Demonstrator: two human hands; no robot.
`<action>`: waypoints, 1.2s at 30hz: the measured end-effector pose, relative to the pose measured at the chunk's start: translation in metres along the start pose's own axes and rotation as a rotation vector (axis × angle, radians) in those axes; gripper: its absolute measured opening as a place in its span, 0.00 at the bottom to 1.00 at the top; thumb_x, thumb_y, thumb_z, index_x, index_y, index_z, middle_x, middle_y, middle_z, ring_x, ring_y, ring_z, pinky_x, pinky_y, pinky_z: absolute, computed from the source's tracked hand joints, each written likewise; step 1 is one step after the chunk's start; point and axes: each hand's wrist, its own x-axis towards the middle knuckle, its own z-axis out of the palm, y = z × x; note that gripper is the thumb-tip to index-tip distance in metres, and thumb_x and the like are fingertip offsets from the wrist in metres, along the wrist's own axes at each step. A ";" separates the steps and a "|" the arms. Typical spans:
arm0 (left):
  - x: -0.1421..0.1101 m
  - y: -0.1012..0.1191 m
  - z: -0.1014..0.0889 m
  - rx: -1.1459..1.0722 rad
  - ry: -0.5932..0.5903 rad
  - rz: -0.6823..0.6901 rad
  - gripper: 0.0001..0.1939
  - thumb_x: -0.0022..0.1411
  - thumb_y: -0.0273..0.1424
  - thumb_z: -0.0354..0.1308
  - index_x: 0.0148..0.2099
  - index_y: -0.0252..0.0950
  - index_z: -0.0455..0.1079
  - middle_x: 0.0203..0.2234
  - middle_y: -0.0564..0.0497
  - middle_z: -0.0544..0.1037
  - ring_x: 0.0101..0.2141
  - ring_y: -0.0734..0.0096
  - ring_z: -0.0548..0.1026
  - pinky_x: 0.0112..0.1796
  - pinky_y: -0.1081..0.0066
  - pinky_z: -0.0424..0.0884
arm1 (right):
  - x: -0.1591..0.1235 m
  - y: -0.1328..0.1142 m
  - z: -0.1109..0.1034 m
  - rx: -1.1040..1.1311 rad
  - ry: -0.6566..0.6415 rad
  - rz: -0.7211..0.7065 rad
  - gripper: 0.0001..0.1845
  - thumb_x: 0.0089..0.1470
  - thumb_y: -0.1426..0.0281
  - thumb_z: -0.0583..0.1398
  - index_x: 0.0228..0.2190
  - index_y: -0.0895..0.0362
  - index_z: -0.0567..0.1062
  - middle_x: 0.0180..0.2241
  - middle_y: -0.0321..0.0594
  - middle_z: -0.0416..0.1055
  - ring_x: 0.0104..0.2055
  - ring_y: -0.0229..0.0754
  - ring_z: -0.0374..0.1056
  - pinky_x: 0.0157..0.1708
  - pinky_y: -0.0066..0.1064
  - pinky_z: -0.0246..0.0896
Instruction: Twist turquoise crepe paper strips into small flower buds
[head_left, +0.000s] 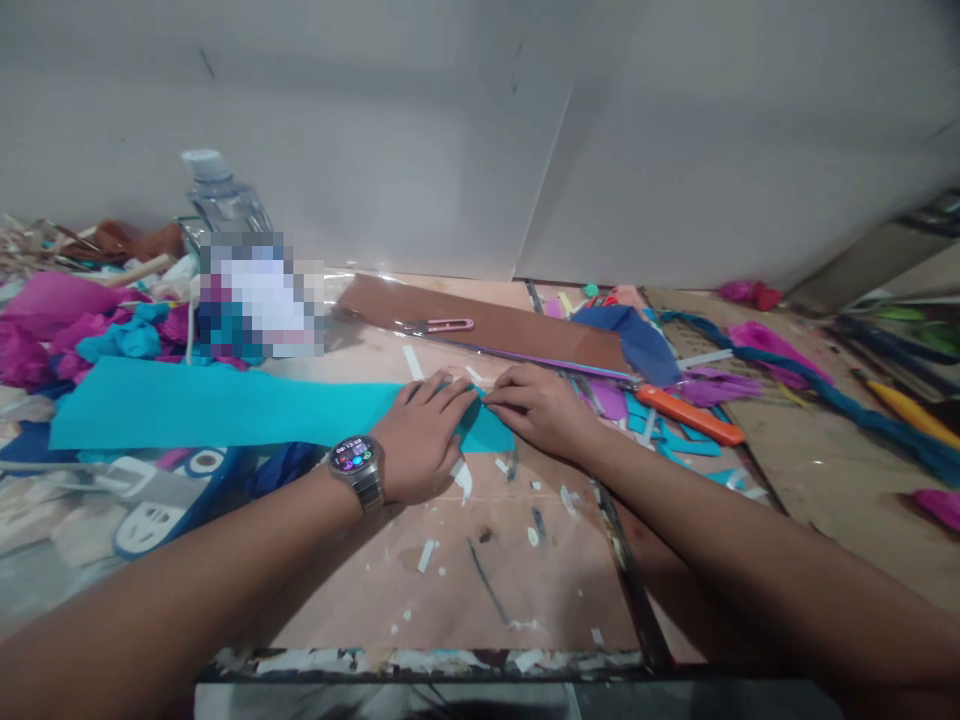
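A long turquoise strip (225,405), which looks like crepe paper or thin cloth, lies across the worktop from the left. Flat over its right part rests my left hand (422,430), fingers stretched out, with a watch (356,457) on the wrist. My right hand (536,405) is closed in a pinch at the upper edge of the strip, close to its right end. The fingertips of both hands are close together there. Exactly how the edge sits between the right fingers is partly hidden.
Beyond my hands lie a brown sheet (495,318) in clear plastic, a pink-framed tool (448,325) and an orange-handled cutter (690,414). A clear bottle (225,205) stands back left near crumpled magenta pieces (60,310). A dark blue twisted length (780,365) runs along the right.
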 end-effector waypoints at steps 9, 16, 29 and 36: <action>-0.001 0.003 -0.002 0.015 0.036 0.019 0.29 0.67 0.30 0.51 0.69 0.35 0.60 0.70 0.42 0.63 0.71 0.46 0.54 0.66 0.44 0.54 | 0.000 -0.001 0.000 -0.003 -0.026 0.032 0.11 0.65 0.70 0.61 0.40 0.54 0.85 0.40 0.46 0.80 0.43 0.47 0.74 0.44 0.40 0.70; 0.000 0.001 -0.002 -0.002 -0.024 0.066 0.33 0.65 0.29 0.51 0.72 0.43 0.58 0.72 0.50 0.62 0.72 0.46 0.53 0.65 0.43 0.55 | -0.001 -0.005 -0.002 -0.008 -0.032 0.039 0.12 0.60 0.74 0.61 0.41 0.55 0.85 0.42 0.46 0.78 0.45 0.50 0.73 0.47 0.44 0.70; 0.003 -0.003 0.000 0.047 -0.040 0.064 0.28 0.67 0.31 0.50 0.68 0.40 0.63 0.74 0.47 0.57 0.73 0.44 0.50 0.65 0.42 0.55 | 0.000 -0.004 -0.006 0.015 0.040 0.071 0.14 0.55 0.80 0.57 0.25 0.55 0.80 0.36 0.44 0.78 0.40 0.48 0.73 0.45 0.42 0.68; 0.001 -0.001 -0.002 0.046 0.034 0.064 0.25 0.66 0.30 0.52 0.64 0.39 0.67 0.68 0.40 0.64 0.69 0.46 0.57 0.63 0.46 0.60 | 0.000 -0.005 -0.008 0.035 0.066 0.095 0.14 0.55 0.80 0.56 0.26 0.55 0.78 0.35 0.43 0.78 0.40 0.48 0.72 0.46 0.42 0.68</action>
